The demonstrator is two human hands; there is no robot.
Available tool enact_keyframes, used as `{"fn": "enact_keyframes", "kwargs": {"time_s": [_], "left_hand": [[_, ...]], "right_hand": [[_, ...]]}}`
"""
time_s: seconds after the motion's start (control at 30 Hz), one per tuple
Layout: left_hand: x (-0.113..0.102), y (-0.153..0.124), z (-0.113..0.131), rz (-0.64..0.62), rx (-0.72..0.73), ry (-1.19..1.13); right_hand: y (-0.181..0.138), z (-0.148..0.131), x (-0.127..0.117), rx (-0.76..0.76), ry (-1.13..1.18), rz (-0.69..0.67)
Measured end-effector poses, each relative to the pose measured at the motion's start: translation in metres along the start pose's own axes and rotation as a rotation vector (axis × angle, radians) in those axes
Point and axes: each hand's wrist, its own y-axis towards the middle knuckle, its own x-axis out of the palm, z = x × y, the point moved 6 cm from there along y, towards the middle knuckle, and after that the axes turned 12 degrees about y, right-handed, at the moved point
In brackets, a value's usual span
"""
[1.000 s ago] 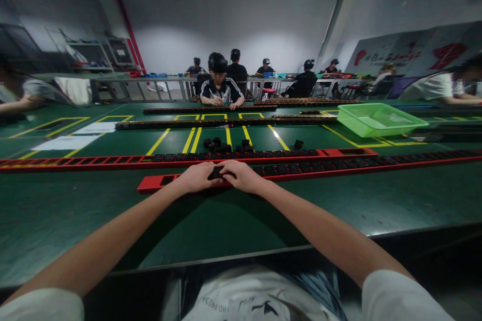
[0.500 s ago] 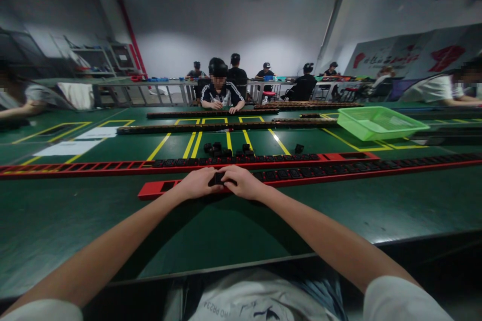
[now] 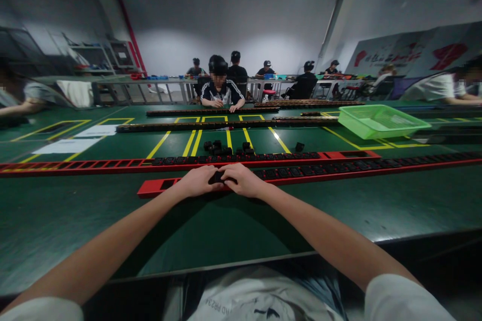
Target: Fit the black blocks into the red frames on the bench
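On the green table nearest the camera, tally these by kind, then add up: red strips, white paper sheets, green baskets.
Red strips: 2
White paper sheets: 2
Green baskets: 1
Total: 5

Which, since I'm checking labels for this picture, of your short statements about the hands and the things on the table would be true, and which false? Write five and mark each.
1. The left hand and right hand are both at a small black piece on the nearer red rail. True.
2. The loose black pieces lie on the person's side of the nearer red rail. False: they lie beyond the farther red rail.
3. The green plastic basket is on the left. False: it is on the right.
4. White paper sheets lie on the left part of the green table. True.
5. A person in a top with white-striped sleeves is across the table. True.
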Motion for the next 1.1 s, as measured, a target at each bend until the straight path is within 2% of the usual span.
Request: {"fn": "enact_keyframes", "kwargs": {"time_s": [0.5, 1.1], "left_hand": [[-0.005, -0.002, 0.005, -0.001, -0.006, 0.035], [0.001, 0.0, 0.002, -0.006, 0.034, 0.035]], "right_hand": [[0.001, 0.006, 0.006, -0.02, -0.05, -0.023], [-0.003, 0.009, 0.012, -0.01, -0.047, -0.07]]}}
